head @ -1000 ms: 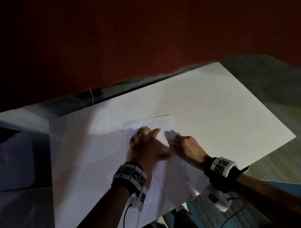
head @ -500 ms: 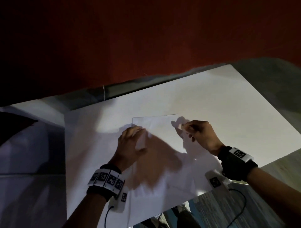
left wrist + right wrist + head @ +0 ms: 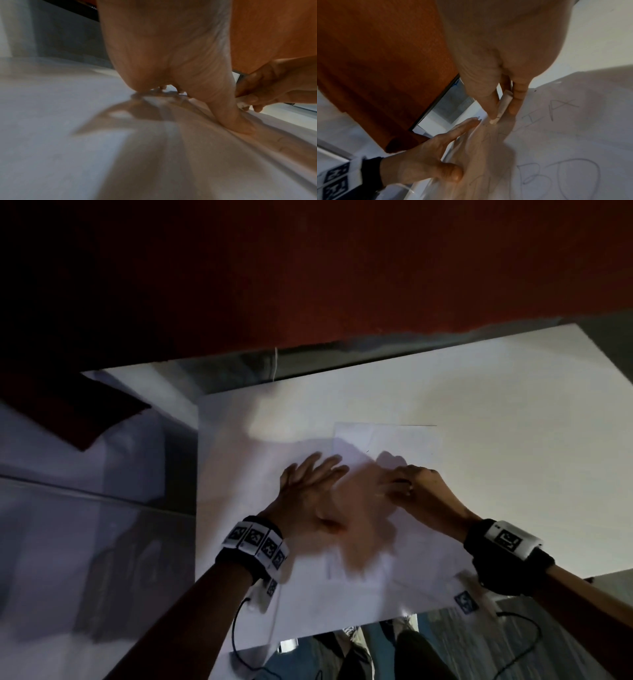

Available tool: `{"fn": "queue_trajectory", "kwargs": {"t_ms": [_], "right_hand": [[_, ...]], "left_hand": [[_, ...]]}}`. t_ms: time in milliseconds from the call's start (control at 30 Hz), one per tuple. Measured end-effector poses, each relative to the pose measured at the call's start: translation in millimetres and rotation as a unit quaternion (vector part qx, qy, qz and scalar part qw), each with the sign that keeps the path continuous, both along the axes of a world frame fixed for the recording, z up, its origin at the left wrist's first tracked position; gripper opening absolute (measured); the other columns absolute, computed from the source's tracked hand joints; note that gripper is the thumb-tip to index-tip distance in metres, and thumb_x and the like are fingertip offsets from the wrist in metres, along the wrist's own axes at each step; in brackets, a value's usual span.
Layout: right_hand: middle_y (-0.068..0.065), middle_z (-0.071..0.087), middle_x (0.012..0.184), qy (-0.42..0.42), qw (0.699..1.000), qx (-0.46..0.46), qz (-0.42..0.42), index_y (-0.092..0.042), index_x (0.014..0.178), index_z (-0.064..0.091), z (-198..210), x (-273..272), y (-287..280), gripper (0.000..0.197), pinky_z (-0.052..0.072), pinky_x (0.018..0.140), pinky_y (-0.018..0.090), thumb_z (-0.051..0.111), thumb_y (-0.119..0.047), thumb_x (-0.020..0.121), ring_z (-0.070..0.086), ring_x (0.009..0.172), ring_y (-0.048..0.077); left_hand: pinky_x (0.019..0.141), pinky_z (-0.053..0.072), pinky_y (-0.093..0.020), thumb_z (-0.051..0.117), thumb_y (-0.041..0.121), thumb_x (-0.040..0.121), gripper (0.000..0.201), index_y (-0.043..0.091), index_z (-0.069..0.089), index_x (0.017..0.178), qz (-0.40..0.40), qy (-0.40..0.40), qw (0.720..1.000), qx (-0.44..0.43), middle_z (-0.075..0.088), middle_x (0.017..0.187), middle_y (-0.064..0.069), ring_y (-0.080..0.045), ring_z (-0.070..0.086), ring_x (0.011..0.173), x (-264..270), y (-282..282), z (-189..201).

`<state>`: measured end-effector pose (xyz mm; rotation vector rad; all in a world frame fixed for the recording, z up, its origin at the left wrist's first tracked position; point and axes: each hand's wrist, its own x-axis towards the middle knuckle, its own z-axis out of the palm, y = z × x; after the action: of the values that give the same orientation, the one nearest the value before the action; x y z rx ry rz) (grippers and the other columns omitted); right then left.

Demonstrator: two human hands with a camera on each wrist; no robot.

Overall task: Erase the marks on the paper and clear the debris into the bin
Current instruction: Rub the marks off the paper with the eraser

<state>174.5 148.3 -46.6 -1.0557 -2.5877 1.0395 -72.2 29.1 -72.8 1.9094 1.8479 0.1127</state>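
Note:
A white sheet of paper [image 3: 404,446] lies on a white tabletop [image 3: 513,412]; pencil letters [image 3: 559,109] show on it in the right wrist view. My left hand [image 3: 308,491] lies flat with straight fingers, pressing the sheet's left edge down. My right hand [image 3: 407,484] pinches a small white eraser [image 3: 503,105] between thumb and fingers, its tip on the paper near the left hand's fingertips [image 3: 471,121]. In the left wrist view the left palm [image 3: 163,54] fills the frame and the right hand [image 3: 267,86] with the eraser [image 3: 242,104] is at the right. No bin is in view.
A dark red wall [image 3: 342,268] rises behind the table's far edge. A lower white surface [image 3: 85,508] lies left of the table. The table's near edge [image 3: 342,631] is close to my body, with a grey floor [image 3: 513,645] beyond its right corner.
My left hand has slid right along the sheet's left edge and flattened. My right hand with the eraser has come down and left onto the paper, close to the left hand.

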Motion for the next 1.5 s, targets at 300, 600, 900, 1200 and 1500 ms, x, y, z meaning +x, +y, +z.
{"fn": "queue_trajectory", "kwargs": {"t_ms": [300, 600, 900, 1200, 1500], "right_hand": [[-0.014, 0.068, 0.078, 0.025, 0.999, -0.028, -0.028, -0.032, 0.089, 0.067, 2.6, -38.5, -8.1, 0.011, 0.050, 0.065, 0.028, 0.064, -0.042, 0.086, 0.063, 0.073, 0.003], [-0.001, 0.072, 0.084, 0.056, 0.996, 0.060, 0.033, -0.013, 0.087, 0.071, -5.6, -45.4, -32.6, 0.004, 0.051, 0.068, 0.030, 0.069, -0.010, 0.086, 0.066, 0.074, 0.016], [-0.012, 0.066, 0.077, 0.068, 0.997, 0.017, -0.008, -0.020, 0.085, 0.071, -4.7, -39.9, -28.4, 0.009, 0.047, 0.067, 0.019, 0.067, -0.013, 0.089, 0.061, 0.068, 0.008], [-0.002, 0.064, 0.069, 0.063, 0.994, 0.054, -0.078, -0.013, 0.077, 0.068, -8.7, -40.7, -27.3, 0.012, 0.050, 0.062, 0.034, 0.065, -0.009, 0.088, 0.060, 0.062, 0.020], [-0.002, 0.065, 0.068, 0.081, 0.993, 0.054, -0.060, -0.011, 0.076, 0.068, -9.3, -44.2, -34.5, 0.011, 0.051, 0.059, 0.036, 0.067, -0.004, 0.084, 0.062, 0.061, 0.020]], "left_hand": [[0.123, 0.003, -0.051, 0.072, 0.080, 0.067, 0.120, 0.042, 0.010, 0.162, 0.006, 0.002, 1.000, 0.008, -0.005, 0.169, 0.024, -0.011, -0.015, 0.155, -1.6, 0.4, -8.5], [0.124, 0.000, -0.051, 0.073, 0.082, 0.064, 0.126, 0.042, 0.004, 0.162, 0.000, 0.018, 1.000, -0.007, -0.009, 0.169, 0.022, -0.012, -0.018, 0.155, 0.9, 1.9, -7.6], [0.124, 0.000, -0.052, 0.075, 0.079, 0.063, 0.127, 0.041, 0.006, 0.162, -0.002, 0.013, 1.000, -0.015, -0.010, 0.169, 0.022, -0.013, -0.019, 0.155, 3.1, 3.5, -6.1], [0.124, -0.001, -0.048, 0.077, 0.079, 0.063, 0.127, 0.041, 0.007, 0.162, 0.003, 0.013, 1.000, -0.013, -0.009, 0.168, 0.023, -0.012, -0.018, 0.155, 3.0, 3.2, -4.9], [0.124, 0.000, -0.050, 0.075, 0.079, 0.065, 0.125, 0.040, 0.007, 0.162, 0.003, 0.013, 1.000, -0.015, -0.009, 0.169, 0.022, -0.011, -0.018, 0.155, 1.6, 3.0, -3.7]]}}
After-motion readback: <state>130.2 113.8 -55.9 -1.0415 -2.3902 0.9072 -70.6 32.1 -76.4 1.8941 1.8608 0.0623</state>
